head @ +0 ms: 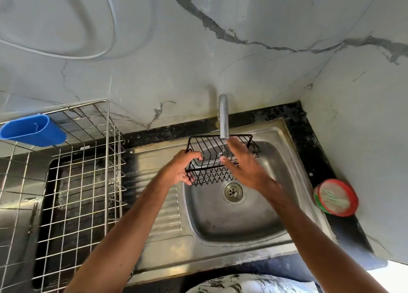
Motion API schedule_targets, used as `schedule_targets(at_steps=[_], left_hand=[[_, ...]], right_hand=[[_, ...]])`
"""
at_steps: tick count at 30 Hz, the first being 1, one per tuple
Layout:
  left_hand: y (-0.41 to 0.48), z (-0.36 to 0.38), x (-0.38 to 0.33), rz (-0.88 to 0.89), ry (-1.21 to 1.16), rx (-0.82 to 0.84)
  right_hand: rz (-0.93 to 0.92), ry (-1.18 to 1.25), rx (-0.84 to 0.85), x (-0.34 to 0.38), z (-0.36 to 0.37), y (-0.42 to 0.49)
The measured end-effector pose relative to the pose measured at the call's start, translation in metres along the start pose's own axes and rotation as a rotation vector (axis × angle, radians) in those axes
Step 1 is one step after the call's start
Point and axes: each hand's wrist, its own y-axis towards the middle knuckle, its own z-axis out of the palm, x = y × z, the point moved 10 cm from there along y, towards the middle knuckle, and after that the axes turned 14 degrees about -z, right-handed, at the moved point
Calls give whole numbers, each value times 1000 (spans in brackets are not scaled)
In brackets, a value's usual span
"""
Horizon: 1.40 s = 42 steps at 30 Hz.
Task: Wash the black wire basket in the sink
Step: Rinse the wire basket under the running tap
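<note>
One basket (208, 173), gripped by left hand (181, 168)

I can't read any words or numbers here. The round red and green plastic tub (336, 197) on the black stone counter (306, 142) has some print on its top, but it is too blurry to read.

Basket (212, 160) under tap (223, 118), over sink (276, 204); rack (77, 182) left.
</note>
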Motion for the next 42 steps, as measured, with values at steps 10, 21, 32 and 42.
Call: schedule_targets(at_steps=[10, 21, 32, 42], left_hand=[[-14, 19, -26, 85, 16, -57], [-27, 29, -46, 206, 382, -281], [-21, -3, -23, 185, 289, -325], [-19, -4, -27, 185, 182, -296]], right_hand=[[-91, -195, 51, 19, 28, 7], [80, 100, -4, -10, 28, 8], [20, 12, 19, -29, 49, 9], [-36, -33, -74, -43, 27, 6]])
